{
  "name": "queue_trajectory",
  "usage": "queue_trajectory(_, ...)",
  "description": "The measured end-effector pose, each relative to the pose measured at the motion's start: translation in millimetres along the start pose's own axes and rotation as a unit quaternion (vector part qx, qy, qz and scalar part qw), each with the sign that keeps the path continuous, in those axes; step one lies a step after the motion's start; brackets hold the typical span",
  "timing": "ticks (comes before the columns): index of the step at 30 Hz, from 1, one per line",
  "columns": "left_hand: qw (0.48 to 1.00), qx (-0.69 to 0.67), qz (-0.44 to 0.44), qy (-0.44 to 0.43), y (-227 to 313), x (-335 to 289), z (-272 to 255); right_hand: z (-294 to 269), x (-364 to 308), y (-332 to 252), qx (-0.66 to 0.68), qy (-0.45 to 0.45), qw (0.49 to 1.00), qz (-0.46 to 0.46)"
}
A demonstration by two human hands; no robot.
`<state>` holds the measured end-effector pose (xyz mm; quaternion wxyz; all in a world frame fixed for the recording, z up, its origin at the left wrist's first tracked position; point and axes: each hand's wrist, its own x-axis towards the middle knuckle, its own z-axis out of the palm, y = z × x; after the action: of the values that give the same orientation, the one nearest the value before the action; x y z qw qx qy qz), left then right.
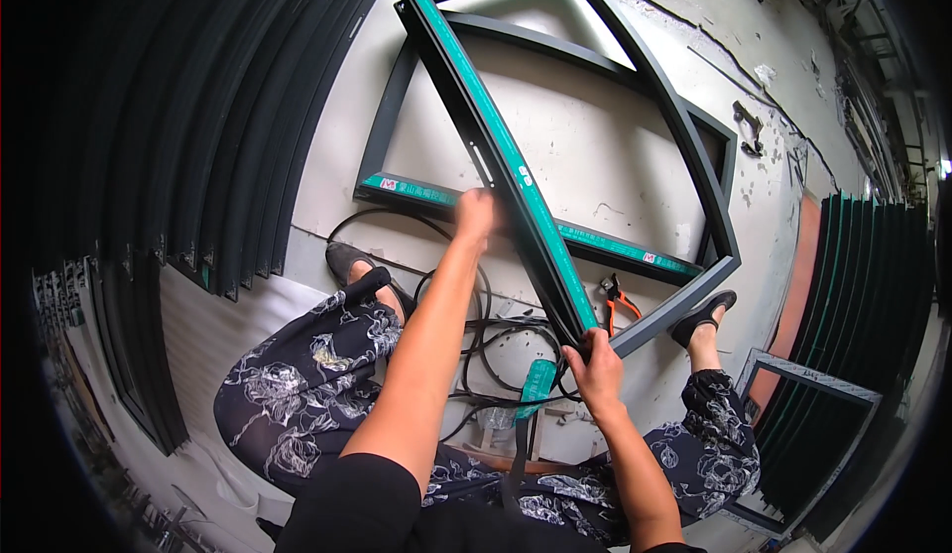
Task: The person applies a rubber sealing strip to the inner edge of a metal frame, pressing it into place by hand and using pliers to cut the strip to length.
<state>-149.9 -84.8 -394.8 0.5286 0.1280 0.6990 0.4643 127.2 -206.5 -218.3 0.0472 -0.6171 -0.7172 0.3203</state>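
Note:
A dark grey window frame [490, 112] with green film along its left bar stands tilted before me. It crosses over a second grey frame [389, 122] lying on the floor. My right hand [597, 369] is closed around the near corner of the upper frame. Farther up, against the dark side of the same bar, is my left hand [476, 218]. Motion smears its fingers, so I cannot tell their grip. A thin black strip [483, 330] lies in loose loops between my feet, beneath the near corner.
Orange-handled pliers [623, 303] lie beside the near corner. Long dark profiles [228, 107] are stacked at left, and more with green edges [858, 285] at right. A smaller frame [808, 379] leans there. Near my lap is a green film-covered piece [536, 384].

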Motion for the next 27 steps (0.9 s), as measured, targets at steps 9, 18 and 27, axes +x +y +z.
queue_trajectory(9,0.999,0.023,-0.016,0.040,-11.4,-24.3,30.3,-68.0,-3.9,6.4,-0.162,0.109,0.979,-0.066)
queue_trajectory(18,0.997,-0.004,-0.011,0.071,33.9,-79.2,39.1,-103.7,28.1,34.7,-0.111,-0.036,0.990,-0.073)
queue_trajectory(27,0.964,0.156,0.084,0.198,111.1,-150.4,26.6,-96.0,-14.8,16.2,-0.029,0.067,0.985,-0.159)
